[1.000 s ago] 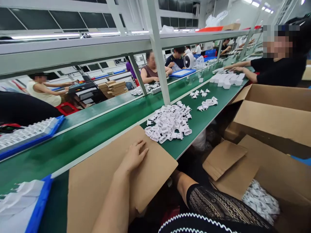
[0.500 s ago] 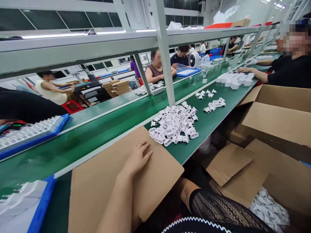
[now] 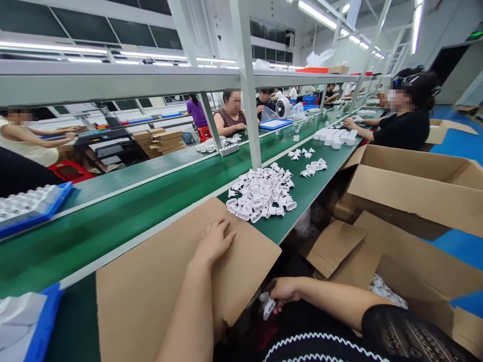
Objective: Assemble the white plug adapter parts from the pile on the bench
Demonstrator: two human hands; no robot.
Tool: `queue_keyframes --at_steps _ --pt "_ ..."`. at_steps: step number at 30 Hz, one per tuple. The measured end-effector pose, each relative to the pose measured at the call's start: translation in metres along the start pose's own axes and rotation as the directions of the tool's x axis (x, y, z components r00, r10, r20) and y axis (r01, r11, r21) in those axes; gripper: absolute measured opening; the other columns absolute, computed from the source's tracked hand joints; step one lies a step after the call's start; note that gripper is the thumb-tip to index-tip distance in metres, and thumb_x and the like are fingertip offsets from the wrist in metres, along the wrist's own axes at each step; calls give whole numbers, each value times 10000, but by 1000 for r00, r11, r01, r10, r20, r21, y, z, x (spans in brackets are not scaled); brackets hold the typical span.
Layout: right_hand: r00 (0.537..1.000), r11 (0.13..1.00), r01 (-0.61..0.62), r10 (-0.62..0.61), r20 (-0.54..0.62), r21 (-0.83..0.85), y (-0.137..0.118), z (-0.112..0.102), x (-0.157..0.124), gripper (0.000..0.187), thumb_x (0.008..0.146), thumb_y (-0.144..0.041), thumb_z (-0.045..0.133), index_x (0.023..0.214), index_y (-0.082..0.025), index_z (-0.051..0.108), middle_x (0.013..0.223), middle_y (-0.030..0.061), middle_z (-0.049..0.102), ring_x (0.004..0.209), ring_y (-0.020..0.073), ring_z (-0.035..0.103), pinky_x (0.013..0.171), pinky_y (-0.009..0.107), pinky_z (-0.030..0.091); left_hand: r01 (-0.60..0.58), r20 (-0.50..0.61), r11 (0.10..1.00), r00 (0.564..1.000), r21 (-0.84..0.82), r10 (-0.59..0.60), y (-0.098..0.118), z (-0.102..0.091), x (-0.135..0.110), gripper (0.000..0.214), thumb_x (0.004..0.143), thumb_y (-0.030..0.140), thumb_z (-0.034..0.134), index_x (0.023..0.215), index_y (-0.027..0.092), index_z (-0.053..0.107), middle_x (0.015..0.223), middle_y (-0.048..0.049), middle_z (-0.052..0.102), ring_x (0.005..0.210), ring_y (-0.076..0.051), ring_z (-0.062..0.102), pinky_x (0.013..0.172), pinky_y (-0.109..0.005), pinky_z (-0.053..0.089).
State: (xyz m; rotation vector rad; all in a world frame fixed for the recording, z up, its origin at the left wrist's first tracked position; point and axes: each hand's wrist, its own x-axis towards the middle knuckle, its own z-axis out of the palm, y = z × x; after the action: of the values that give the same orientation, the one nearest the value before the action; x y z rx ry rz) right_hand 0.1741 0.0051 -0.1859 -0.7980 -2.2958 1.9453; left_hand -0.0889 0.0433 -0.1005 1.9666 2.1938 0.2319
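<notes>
My left hand [image 3: 215, 240] lies palm down and open on a brown cardboard sheet [image 3: 151, 281] that covers the near part of the bench. Low beside the sheet's right edge, my right hand [image 3: 284, 291] is closed around white plastic plug pieces [image 3: 267, 305]; how many is unclear. Just past the cardboard, a heap of similar white plug parts [image 3: 260, 193] sits on the green bench top. Smaller groups of these parts [image 3: 314, 168] lie farther along.
An upright post [image 3: 249, 90] and a shelf beam [image 3: 113, 88] stand over the bench. Open cardboard boxes [image 3: 415, 181] are at the right, one holding white parts [image 3: 387, 289]. Blue trays [image 3: 53, 311] lie at left. A co-worker [image 3: 403, 115] sits farther up the bench; others sit opposite.
My right hand has come into view at the sheet's edge, with white plug pieces in it. The camera view has tilted up and turned right. My left hand stays on the cardboard.
</notes>
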Motion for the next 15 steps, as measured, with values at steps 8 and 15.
queue_keyframes --at_steps 8,15 --pt "985 971 -88 51 166 223 -83 -53 -75 497 730 -522 879 1002 -118 783 864 96 767 816 175 739 704 242 526 12 -10 999 1000 -44 -12 3 3 -1 584 996 472 482 1486 167 575 1640 -164 429 1502 -383 395 1215 -520 360" --pt "462 805 320 -593 -659 -500 -143 -140 15 340 860 -507 718 963 -185 755 949 70 691 894 190 613 866 340 491 24 -1 998 1000 -53 -24 3 1 -4 602 998 494 481 1513 188 547 1658 -134 409 1527 -364 360 1238 -512 327"
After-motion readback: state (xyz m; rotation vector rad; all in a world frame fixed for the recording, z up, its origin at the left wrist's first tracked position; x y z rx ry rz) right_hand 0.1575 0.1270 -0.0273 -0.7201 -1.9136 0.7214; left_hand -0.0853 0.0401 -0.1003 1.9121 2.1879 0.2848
